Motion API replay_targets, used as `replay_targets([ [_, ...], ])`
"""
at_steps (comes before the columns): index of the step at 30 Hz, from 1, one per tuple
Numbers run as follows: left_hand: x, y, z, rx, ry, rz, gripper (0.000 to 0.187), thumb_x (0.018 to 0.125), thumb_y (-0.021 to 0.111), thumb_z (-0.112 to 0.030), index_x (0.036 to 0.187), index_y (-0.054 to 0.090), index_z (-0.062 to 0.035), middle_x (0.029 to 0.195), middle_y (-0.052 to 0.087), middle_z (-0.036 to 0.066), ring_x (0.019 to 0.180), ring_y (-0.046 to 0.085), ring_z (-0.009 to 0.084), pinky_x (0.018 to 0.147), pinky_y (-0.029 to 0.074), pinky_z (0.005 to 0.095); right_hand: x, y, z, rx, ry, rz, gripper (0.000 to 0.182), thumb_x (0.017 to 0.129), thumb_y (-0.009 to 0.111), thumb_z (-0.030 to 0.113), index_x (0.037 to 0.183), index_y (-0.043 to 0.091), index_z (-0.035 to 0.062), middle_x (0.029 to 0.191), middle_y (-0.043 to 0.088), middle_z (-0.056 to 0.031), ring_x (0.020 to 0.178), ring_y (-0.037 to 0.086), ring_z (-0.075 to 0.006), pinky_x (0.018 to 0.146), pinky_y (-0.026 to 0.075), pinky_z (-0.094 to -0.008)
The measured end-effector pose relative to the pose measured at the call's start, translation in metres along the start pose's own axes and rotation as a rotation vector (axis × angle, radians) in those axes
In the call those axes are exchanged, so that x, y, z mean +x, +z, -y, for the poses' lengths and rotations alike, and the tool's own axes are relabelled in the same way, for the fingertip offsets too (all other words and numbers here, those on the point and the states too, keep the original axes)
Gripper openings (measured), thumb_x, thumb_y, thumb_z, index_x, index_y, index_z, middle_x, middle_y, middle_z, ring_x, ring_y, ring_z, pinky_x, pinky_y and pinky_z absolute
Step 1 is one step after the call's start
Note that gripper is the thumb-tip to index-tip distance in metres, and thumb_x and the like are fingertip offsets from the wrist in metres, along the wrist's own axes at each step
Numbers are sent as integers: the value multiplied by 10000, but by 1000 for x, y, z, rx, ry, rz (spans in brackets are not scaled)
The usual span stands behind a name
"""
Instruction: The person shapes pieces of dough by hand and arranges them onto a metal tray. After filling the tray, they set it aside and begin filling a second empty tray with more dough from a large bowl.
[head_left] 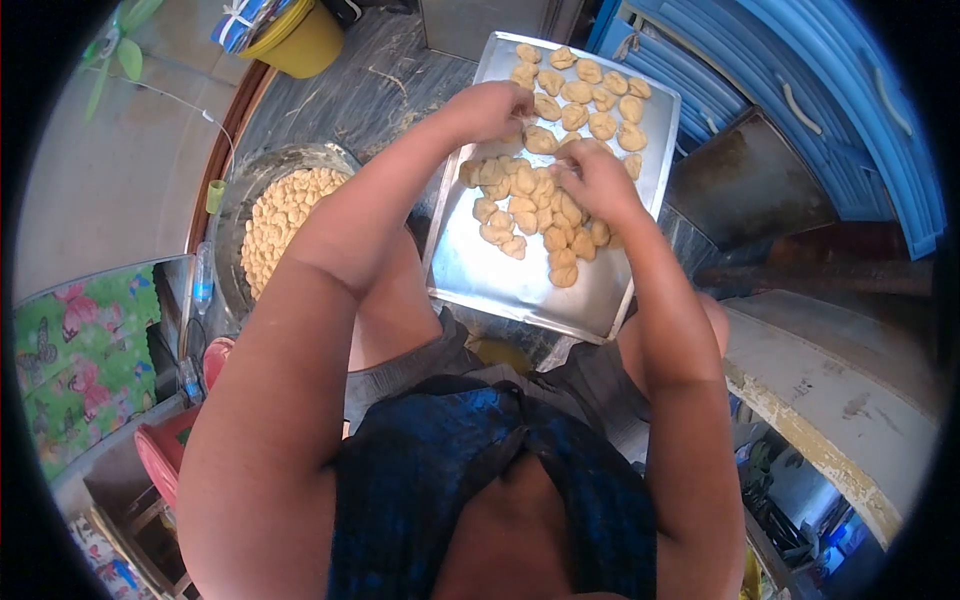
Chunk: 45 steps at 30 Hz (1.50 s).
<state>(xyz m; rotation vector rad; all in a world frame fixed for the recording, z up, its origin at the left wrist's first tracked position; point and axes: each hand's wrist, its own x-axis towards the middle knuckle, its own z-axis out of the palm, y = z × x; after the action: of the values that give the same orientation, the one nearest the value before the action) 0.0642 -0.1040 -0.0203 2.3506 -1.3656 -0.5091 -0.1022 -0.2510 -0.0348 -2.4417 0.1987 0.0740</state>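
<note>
A metal tray lies in front of me with many small tan dough pieces on it. At its far end the dough pieces sit in loose rows, some apart. Nearer me, more dough pieces lie heaped together. My left hand is over the tray's left side, fingers curled down among the pieces; what they grip is hidden. My right hand is at the edge of the heap, its thumb and fingers closed on a dough piece partly covered by the fingers.
A large metal basin full of dough pieces stands left of my leg. Beyond it are a yellow bucket and a plastic bottle. Blue cabinets stand at the far right, with a worn ledge closer on the right.
</note>
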Motion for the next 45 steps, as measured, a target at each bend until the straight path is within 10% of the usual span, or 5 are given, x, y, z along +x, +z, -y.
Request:
replay_targets([
  [13,-24,11,12,83,-80,-51,283,717,668,-181,977,611,-85,952,608,96,897,597,279,742,469,373,-6,37,7,34,-89,-57,341,804,604,270,1069,641,59,1128,545,-157,1034,548,-315,900,441,-376],
  [19,-42,28,14,-183,-60,619,398,697,723,-218,1027,591,-39,915,638,109,868,601,218,734,465,341,-7,19,8,-58,-102,353,295,682,641,227,936,675,80,1006,591,-152,939,583,-313,841,463,-369],
  [32,-27,15,32,-184,-136,127,326,650,700,-103,954,607,-33,875,632,107,823,608,240,710,470,341,0,43,20,4,-113,169,245,763,648,253,923,659,68,892,622,-146,846,603,-305,774,481,-382],
  [37,-32,19,25,50,-56,100,307,658,713,-150,935,621,-56,893,633,118,824,605,287,711,471,366,7,43,14,100,-29,-223,160,782,626,149,907,664,57,948,629,-148,866,600,-305,764,479,-373],
  [45,-32,15,1,210,-238,196,329,696,714,-237,980,617,-101,905,610,101,926,592,289,760,476,395,7,6,-9,59,49,252,270,715,609,99,978,667,81,922,637,-131,850,610,-295,778,480,-359],
])
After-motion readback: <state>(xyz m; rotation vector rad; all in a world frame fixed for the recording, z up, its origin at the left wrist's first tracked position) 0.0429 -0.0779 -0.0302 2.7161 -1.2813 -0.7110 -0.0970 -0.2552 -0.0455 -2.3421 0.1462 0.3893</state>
